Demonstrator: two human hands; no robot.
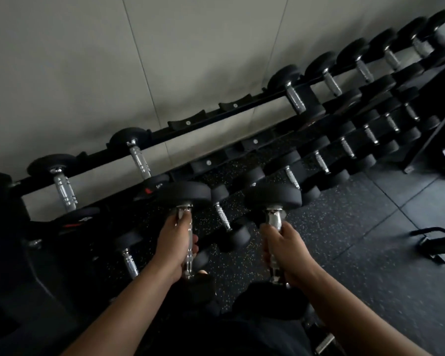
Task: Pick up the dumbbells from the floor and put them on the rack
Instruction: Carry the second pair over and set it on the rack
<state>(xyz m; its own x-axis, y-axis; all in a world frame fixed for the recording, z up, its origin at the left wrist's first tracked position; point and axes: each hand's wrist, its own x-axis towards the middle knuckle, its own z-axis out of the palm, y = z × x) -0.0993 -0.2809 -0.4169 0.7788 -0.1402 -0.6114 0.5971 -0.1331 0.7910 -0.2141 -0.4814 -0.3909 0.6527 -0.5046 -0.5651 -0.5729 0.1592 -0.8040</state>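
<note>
My left hand (pixel 176 246) grips the chrome handle of a black round-headed dumbbell (pixel 184 197), held in the air in front of the rack. My right hand (pixel 284 249) grips the handle of a second black dumbbell (pixel 272 199), level with the first. Both dumbbells point away from me toward the tiered black rack (pixel 216 116) along the wall. Bare saddles (pixel 188 122) show on the top tier between the racked dumbbells, and more bare saddles (pixel 207 163) sit on the middle tier. The near heads of both held dumbbells are dark and hard to make out.
Several dumbbells (pixel 326 78) fill the rack's right part on all tiers; two sit at the top left (pixel 62 186). A grey wall stands behind. Speckled black rubber floor (pixel 357 240) lies to the right, with a black machine frame (pixel 437 140) and a bench foot (pixel 434 240).
</note>
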